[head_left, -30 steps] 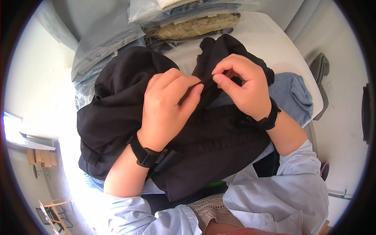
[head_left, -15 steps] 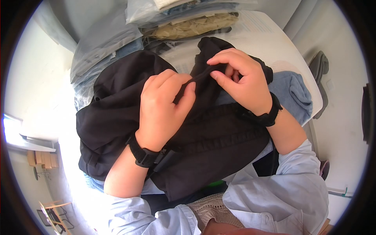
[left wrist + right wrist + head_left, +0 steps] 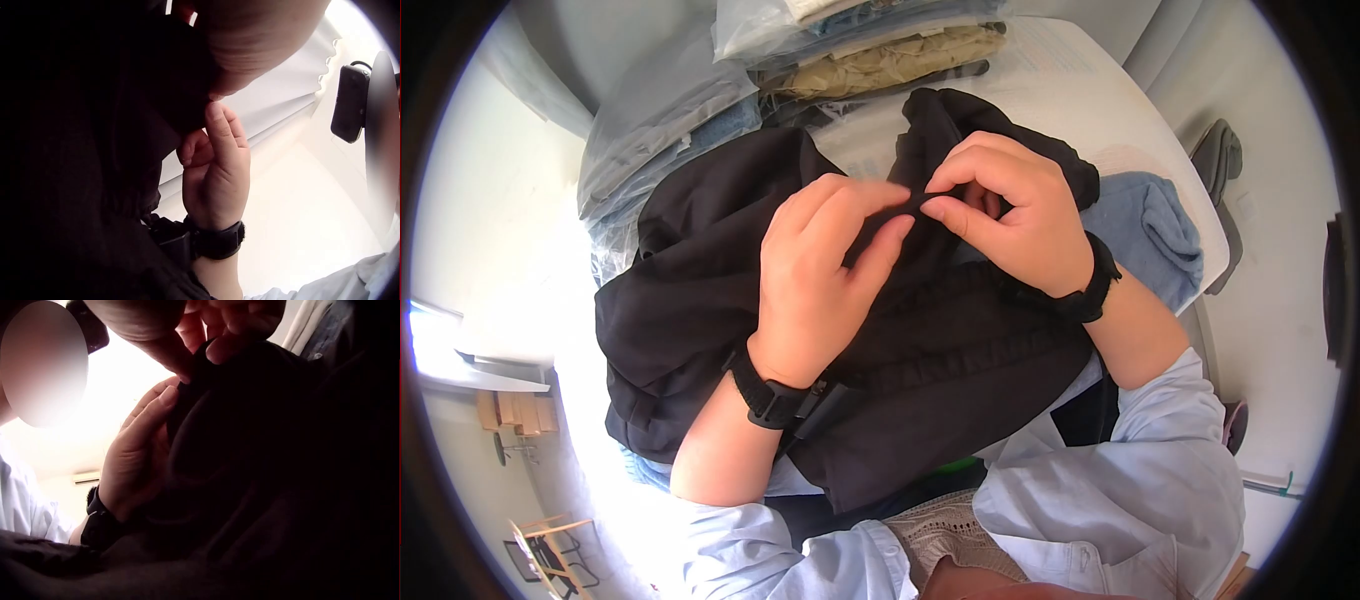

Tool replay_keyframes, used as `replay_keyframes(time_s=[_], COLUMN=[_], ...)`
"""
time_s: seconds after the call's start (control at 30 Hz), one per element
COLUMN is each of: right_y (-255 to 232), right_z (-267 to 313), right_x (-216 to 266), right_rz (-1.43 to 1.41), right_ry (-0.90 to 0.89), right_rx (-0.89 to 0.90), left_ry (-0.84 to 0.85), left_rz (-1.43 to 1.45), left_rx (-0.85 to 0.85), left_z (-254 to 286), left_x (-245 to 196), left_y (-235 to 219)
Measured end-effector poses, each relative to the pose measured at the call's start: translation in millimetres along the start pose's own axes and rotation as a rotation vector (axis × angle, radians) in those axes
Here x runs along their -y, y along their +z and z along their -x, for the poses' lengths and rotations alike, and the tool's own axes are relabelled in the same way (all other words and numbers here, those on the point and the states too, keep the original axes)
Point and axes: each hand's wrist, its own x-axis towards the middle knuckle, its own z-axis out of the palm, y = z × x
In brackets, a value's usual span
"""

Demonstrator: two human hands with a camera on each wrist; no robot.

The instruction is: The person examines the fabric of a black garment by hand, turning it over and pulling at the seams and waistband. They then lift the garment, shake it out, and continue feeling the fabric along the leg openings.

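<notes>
left hand (image 3: 818, 270) pinches a black garment (image 3: 700, 215), barely any gap | right hand (image 3: 1025, 218) ditto, just beside it | blue cloth (image 3: 1138, 230) off right

Right hand (image 3: 1020, 215): half a second ago, thumb and forefinger stood parted; now drawn together, pinching a dark edge of the black garment (image 3: 960, 350). Its fingertips have come in toward the left hand (image 3: 820, 260), which has edged back rightward after a slip left. Gap between hands narrower than in both earlier looks. Cloth there very dark; edge seems bunched shorter, hard to be sure.
</notes>
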Motion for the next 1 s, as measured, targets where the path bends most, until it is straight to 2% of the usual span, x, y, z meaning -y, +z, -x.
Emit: replay_keyframes(time_s=[0.27,0.33,0.47,0.63,0.87,0.97,1.0], right_y=[3.4,4.6,1.5,-1.7,-0.1,0.9,1.5], right_z=[-0.3,-0.8,0.3,0.7,-0.5,-0.7,-1.1], right_x=[2.9,-3.0,-0.6,2.3,5.9,6.2,3.3], right_rz=[-0.034,0.023,-0.011,0.001,-0.001,-0.042,-0.003], right_ry=[0.000,-0.126,-0.048,0.016,-0.026,0.018,-0.035], right_rx=[-0.008,-0.024,-0.038,-0.061,-0.044,0.040,0.021], left_ry=[0.031,0.024,-0.037,-0.002,0.002,0.002,0.002], left_rz=[0.023,0.015,0.026,-0.054,-0.027,-0.039,-0.038], left_rx=[-0.016,-0.017,-0.018,0.048,0.004,-0.008,-0.007], left_z=[-0.6,0.0,0.0,0.1,2.0,2.2,2.2], left_x=[1.6,1.5,-3.5,-4.1,2.3,1.7,1.7], left_y=[1.5,1.3,1.4,-3.3,0.7,1.2,1.4])
